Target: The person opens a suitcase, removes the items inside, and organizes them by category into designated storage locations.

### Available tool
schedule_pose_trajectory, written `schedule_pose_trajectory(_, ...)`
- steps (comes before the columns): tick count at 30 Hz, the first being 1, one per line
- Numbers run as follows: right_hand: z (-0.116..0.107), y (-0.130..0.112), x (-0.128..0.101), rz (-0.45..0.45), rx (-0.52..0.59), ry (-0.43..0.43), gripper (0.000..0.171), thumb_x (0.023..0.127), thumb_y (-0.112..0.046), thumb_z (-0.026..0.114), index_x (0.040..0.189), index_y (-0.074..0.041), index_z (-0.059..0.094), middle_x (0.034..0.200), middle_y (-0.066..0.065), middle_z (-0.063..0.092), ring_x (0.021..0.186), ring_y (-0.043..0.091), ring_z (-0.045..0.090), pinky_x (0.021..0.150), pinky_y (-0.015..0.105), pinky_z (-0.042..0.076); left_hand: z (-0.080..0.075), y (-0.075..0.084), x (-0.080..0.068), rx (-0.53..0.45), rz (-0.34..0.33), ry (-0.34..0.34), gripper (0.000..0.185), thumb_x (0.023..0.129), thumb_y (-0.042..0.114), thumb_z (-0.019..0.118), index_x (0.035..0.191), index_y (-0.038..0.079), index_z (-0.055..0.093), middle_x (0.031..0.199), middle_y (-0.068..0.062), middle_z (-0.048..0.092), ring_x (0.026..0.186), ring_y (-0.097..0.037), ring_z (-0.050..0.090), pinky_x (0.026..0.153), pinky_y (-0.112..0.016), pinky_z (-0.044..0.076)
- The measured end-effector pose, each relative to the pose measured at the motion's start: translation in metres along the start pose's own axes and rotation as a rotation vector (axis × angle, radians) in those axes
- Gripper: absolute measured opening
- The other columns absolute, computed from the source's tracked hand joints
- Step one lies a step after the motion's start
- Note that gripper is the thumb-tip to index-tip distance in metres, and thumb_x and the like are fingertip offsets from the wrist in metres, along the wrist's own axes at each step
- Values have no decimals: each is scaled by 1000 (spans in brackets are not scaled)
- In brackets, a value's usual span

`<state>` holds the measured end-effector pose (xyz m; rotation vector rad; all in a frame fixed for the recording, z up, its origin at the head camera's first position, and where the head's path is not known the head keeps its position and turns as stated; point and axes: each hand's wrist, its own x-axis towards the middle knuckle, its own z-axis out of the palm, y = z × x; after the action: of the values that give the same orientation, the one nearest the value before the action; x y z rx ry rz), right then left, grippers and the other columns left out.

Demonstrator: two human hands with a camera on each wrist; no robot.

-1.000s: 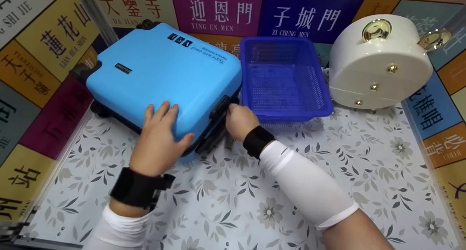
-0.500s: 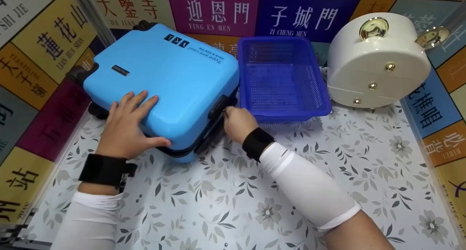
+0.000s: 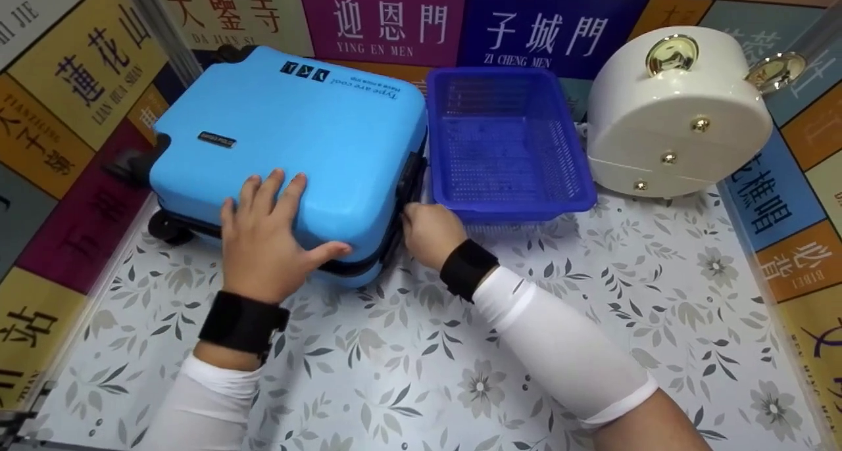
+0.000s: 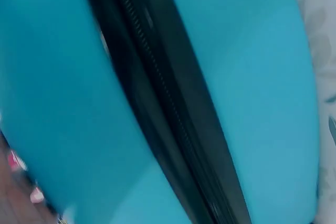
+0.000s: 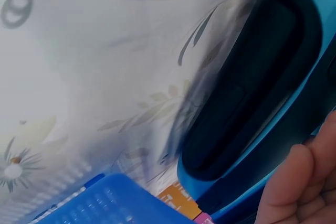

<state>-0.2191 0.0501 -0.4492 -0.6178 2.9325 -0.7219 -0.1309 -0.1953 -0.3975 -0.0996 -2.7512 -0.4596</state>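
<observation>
Where head view hides: suitcase zipper

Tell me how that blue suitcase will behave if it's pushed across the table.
The blue suitcase has a smooth hard shell, so it likely stays stiff and may slip under the flat left hand. Lying on its side, its black wheels seem off the floral table cover, so it probably slides rather than rolls.

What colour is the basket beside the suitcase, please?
The basket is dark blue, a perforated plastic one; the head view shows it best.
</observation>
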Motion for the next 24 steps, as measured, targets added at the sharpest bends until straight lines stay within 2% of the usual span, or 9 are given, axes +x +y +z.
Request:
schedule_pose_trajectory(3,-2,2,-2,6,0,15,27,110,-21,53,97,-5,72,90,14,77,87,36,75,79,52,59,-1,9,1,14,-3,11,114,69,80,81,159,18,48,163,-20,44,151,-49,34,116,-79,24)
schedule_pose_trajectory(6,-5,4,-2,9,-12,23,27,109,-21,53,97,-6,72,90,14,77,87,36,75,79,53,59,-11,6,8,-17,13,-42,111,69,73,86,157,15,50,161,-22,46,149,-48,36,119,-76,24)
schedule_pose_trajectory(10,-7,6,-1,22,-16,10,27,109,-21,53,97,-7,72,88,13,76,86,35,74,80,52,59,-26,-21,26,-85,55,-158,107,71,67,89,157,14,52,161,-22,45,151,-47,36,125,-69,22)
schedule_pose_trajectory(13,-6,7,0,31,-10,4,28,109,-22,52,97,-7,72,90,13,76,88,35,75,82,51,59,-30,-47,35,-85,78,-197,110,71,65,90,160,16,48,166,-20,40,157,-46,29,126,-68,17)
schedule_pose_trajectory(17,-5,7,1,43,-5,4,28,109,-23,52,97,-7,72,93,14,78,91,35,75,83,51,59,-27,-64,36,-33,108,-176,119,67,67,91,164,20,41,170,-18,35,160,-46,22,125,-69,15)
schedule_pose_trajectory(24,-4,7,3,47,3,6,27,110,-22,52,102,-6,73,94,13,78,89,34,75,82,50,60,-16,-65,33,-4,126,-76,121,63,71,91,162,18,45,166,-17,42,157,-45,31,122,-69,22)
